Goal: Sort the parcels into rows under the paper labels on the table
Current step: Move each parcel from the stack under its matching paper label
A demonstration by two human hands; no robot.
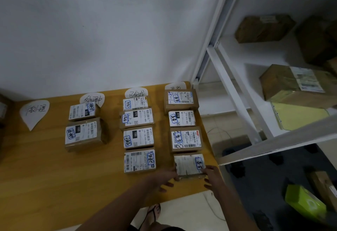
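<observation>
Lower right of centre: left hand (164,177) and right hand (213,176), fingers extended, press the sides of the 4th parcel (189,165) — nudge it square beneath the 3 parcels (186,138) above, edges aligned.

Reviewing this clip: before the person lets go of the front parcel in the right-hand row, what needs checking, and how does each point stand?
1. Hands on the parcel: left hand and right hand touch the front parcel at its sides: ok.
2. In line with its row: it lies just behind the third parcel, slightly turned: ok.
3. Resting on the table: it looks fully supported, though close to the right edge: ok.
4. Clear of the neighbouring row: apart from that row's front parcel: ok.
5. Mark matches the paper label: the label is partly hidden and the writing blurred: cannot tell.
</observation>
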